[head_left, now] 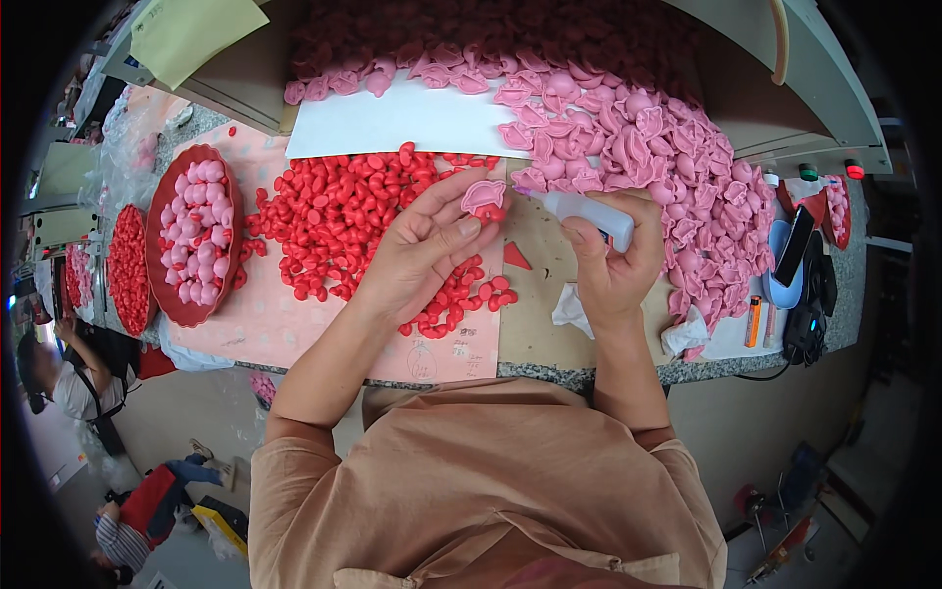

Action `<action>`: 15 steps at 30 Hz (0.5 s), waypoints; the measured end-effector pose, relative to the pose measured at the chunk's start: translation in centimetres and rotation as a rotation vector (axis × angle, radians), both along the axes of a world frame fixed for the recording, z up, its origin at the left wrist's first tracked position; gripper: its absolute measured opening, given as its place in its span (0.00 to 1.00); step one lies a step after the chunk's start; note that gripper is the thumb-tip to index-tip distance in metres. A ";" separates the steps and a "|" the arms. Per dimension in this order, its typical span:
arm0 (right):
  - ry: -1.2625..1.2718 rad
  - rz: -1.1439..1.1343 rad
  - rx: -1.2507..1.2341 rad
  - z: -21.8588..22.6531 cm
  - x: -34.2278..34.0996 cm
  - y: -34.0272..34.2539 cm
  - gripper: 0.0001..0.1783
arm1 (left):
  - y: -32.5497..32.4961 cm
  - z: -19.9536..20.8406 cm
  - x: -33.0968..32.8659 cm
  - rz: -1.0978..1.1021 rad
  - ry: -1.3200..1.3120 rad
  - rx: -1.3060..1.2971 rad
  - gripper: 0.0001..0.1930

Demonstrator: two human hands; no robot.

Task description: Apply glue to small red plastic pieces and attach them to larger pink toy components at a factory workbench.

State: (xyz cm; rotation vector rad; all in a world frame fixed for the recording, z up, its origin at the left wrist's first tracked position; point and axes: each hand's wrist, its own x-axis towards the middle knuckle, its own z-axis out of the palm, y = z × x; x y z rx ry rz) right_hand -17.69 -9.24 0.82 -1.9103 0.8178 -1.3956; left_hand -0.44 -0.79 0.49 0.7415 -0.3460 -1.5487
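Observation:
My left hand (412, 250) is closed on a small pink cup-shaped plastic piece (483, 194), pinched between thumb and fingers. A red piece (489, 213) sits against its lower edge; whether the two are joined I cannot tell. My right hand (626, 263) is wrapped round a translucent squeeze bottle (587, 218), tilted so that its thin nozzle (528, 187) points left, close to the pink piece. Many glossy red pieces (339, 211) are heaped beyond and beside my left hand. A large pile of pink pieces (628, 147) spreads behind and right of my right hand.
At left stand a red scalloped bowl (198, 316) of pink and red pieces and another container of red pieces (130, 265). Crumpled tissues (571, 310) lie near the front edge. An orange tube (753, 322), a phone (794, 245) and dark cables (807, 329) are at right.

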 end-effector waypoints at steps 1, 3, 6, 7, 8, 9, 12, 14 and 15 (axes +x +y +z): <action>0.000 -0.001 0.001 0.0 0.0 0.0 0.19 | 0.0 0.0 0.0 0.001 -0.005 0.005 0.23; 0.025 -0.001 -0.046 -0.1 0.0 -0.1 0.19 | 0.0 -0.1 0.0 0.000 -0.003 0.000 0.24; 0.026 -0.002 -0.044 -0.1 -0.1 -0.1 0.19 | 0.0 -0.2 0.1 0.004 -0.008 0.004 0.24; 0.026 -0.001 -0.044 -0.1 -0.1 -0.1 0.19 | -0.1 -0.2 0.1 0.007 -0.014 0.012 0.24; 0.027 0.000 -0.050 0.0 -0.1 -0.1 0.20 | 0.0 -0.2 0.1 0.007 -0.014 0.013 0.24; 0.028 0.001 -0.056 0.0 -0.1 -0.1 0.20 | 0.0 -0.2 0.1 0.006 -0.010 0.009 0.24; 0.015 -0.001 0.002 -0.1 0.0 0.1 0.20 | 0.0 -0.3 0.0 0.009 -0.010 0.007 0.24; 0.027 0.001 -0.019 -0.1 0.0 0.0 0.19 | 0.0 -0.3 0.0 0.013 -0.014 0.007 0.24; 0.040 0.003 -0.041 0.0 0.0 0.0 0.19 | 0.0 -0.3 0.1 0.008 -0.010 0.011 0.24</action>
